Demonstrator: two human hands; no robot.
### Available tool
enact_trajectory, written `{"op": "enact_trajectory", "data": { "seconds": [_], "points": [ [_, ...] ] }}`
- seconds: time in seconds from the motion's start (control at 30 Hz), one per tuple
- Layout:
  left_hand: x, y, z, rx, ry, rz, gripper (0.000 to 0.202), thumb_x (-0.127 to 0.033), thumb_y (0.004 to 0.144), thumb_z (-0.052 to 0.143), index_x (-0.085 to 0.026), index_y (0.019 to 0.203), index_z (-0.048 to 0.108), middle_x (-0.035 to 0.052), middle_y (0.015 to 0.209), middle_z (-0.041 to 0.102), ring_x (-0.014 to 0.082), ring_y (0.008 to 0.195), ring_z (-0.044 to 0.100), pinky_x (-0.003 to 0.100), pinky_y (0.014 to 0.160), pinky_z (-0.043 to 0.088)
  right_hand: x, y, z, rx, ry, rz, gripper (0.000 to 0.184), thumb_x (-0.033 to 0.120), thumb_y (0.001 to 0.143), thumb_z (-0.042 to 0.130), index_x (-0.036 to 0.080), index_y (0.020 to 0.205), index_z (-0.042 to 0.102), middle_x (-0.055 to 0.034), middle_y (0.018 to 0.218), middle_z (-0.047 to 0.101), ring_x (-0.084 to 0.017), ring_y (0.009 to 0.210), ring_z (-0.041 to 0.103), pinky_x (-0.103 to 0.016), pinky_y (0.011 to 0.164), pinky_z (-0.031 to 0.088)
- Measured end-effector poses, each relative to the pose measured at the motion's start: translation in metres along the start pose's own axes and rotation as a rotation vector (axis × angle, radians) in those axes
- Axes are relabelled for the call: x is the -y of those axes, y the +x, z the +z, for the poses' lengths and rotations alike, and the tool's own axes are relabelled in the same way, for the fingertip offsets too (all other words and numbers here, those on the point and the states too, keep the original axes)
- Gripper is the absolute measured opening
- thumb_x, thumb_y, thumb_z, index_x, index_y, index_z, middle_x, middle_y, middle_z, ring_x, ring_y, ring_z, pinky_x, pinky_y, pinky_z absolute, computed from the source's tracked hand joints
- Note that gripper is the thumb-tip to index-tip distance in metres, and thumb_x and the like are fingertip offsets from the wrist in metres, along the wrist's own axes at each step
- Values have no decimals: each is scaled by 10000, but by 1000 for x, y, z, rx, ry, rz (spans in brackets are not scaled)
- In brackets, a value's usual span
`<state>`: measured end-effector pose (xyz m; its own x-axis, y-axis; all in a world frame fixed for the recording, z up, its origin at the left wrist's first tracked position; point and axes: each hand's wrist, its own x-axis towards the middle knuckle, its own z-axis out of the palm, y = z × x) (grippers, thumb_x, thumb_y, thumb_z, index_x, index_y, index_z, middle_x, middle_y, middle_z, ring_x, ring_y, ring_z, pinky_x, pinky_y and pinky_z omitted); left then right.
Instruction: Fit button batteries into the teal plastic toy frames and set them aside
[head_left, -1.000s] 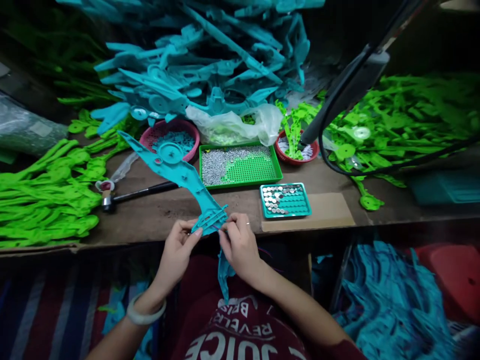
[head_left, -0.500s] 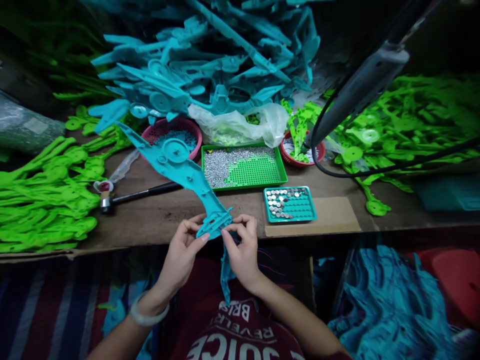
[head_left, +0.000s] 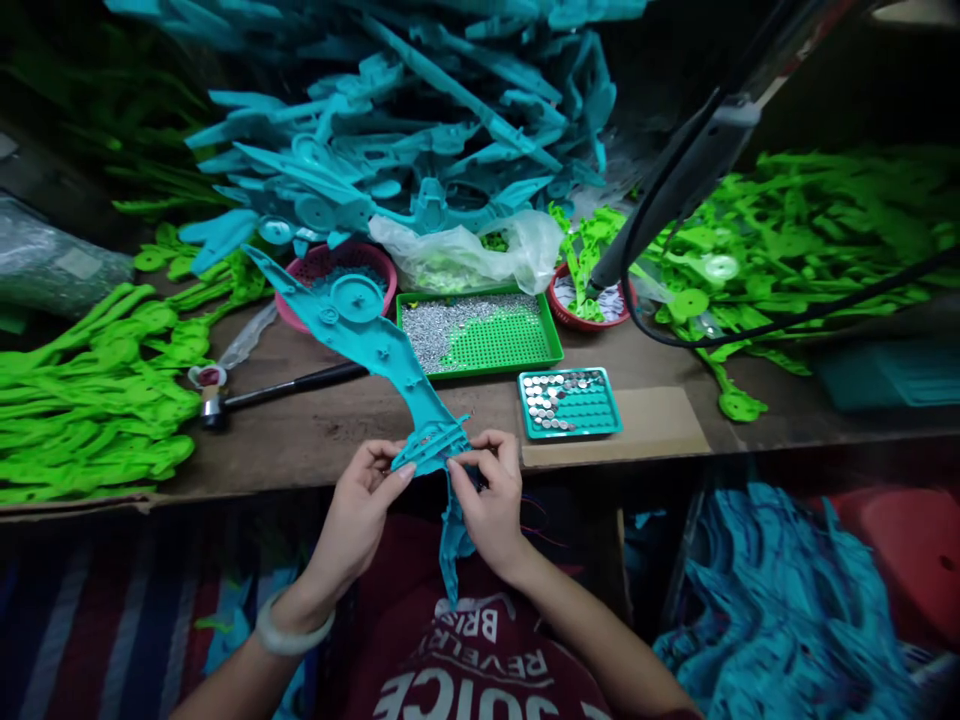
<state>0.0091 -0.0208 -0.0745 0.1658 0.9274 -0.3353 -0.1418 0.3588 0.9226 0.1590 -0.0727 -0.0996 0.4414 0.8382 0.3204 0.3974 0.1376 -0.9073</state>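
A long teal plastic part point(head_left: 382, 350) with a round boss near its upper end is held up over the table's front edge, tilted with its tip to the upper left. My left hand point(head_left: 367, 500) pinches its lower end from the left side. From the right, my right hand point(head_left: 491, 500) has thumb and fingers closed on the same lower end, near a slatted section. A narrow teal piece point(head_left: 450, 550) hangs below between the hands; whether it is joined to the long part I cannot tell.
Behind stand a green tray point(head_left: 510, 345) of small metal pieces, a teal tray point(head_left: 570, 425) of round metal discs, and pink point(head_left: 386, 290) and red point(head_left: 628, 312) baskets. A hammer point(head_left: 300, 385) lies left. A tool with a black cable point(head_left: 675, 190) leans in from the right.
The view has shifted slightly, so the trays and baskets sit a little further left. Both hands keep their hold on the teal plastic part, with barely any movement.
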Motion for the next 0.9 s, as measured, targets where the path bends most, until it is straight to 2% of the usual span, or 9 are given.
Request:
{"op": "enact_trajectory", "data": {
  "seconds": [0.17, 0.3, 0.4, 0.47, 0.53, 0.63, 0.73, 0.83, 0.9],
  "points": [
    [1, -3, 6, 11, -39, 23, 311, -338, 741, 844, -218, 887, 597, 8, 1029, 679, 162, 1015, 612, 273, 927, 470, 3, 1, 7, -39, 43, 76, 80, 174, 895, 668, 203, 826, 697, -48, 1017, 499, -201, 1034, 546, -372, 919, 461],
    [6, -5, 8, -2, -19, 43, 320, -355, 769, 819, -222, 948, 589, -3, 977, 680, 148, 969, 618, 265, 919, 472, 2, 0, 13, -112, 42, 84, 95, 208, 896, 682, 212, 810, 721, -37, 981, 506, -200, 998, 553, -387, 901, 460],
    [10, -5, 10, -50, 38, 83, 375, -341, 752, 832, -228, 993, 568, -14, 949, 673, 143, 912, 636, 260, 862, 495, 2, 1, 13, -40, -58, -64, 110, 207, 913, 664, 220, 833, 739, -47, 991, 537, -208, 977, 558, -434, 929, 440],
    [12, -4, 13, -95, 102, 131, 386, -327, 748, 833, -227, 1000, 557, -21, 905, 664, 145, 867, 647, 260, 814, 508, 4, 6, 9, 7, -104, -172, 114, 182, 920, 642, 218, 879, 743, -57, 989, 552, -209, 951, 555, -427, 899, 448],
    [12, -3, 17, -130, 159, 184, 347, -323, 766, 810, -220, 974, 552, -19, 864, 657, 152, 831, 653, 268, 782, 517, 8, 15, 4, -4, -112, -217, 101, 184, 913, 643, 209, 947, 735, -71, 995, 542, -217, 949, 546, -403, 847, 472],
    [11, -6, 23, -168, 251, 274, 280, -291, 785, 781, -212, 937, 560, -2, 871, 655, 160, 817, 658, 275, 751, 527, 22, 34, -4, 24, -193, -205, 126, 235, 859, 717, 200, 980, 720, -95, 1048, 513, -257, 1007, 513, -432, 858, 484],
    [14, -14, 28, -212, 311, 413, 236, -247, 796, 766, -215, 911, 562, 14, 927, 656, 162, 849, 665, 265, 736, 527, 38, 47, -9, 192, -285, -174, 99, 185, 803, 755, 198, 890, 710, -93, 1041, 509, -273, 1012, 487, -445, 861, 472],
    [21, -21, 29, -208, 315, 501, 232, -232, 808, 762, -220, 906, 553, 18, 950, 658, 160, 846, 667, 258, 717, 519, 46, 51, -11, 270, -235, -120, 109, 100, 790, 715, 202, 808, 681, -65, 990, 501, -248, 983, 491, -417, 852, 471],
    [24, -21, 27, -210, 314, 501, 250, -235, 808, 770, -222, 928, 551, 22, 972, 653, 165, 876, 668, 269, 747, 521, 44, 51, -12, 230, -116, -83, 101, 107, 817, 690, 203, 812, 661, -49, 971, 498, -225, 969, 515, -402, 865, 479]
  ]
}}
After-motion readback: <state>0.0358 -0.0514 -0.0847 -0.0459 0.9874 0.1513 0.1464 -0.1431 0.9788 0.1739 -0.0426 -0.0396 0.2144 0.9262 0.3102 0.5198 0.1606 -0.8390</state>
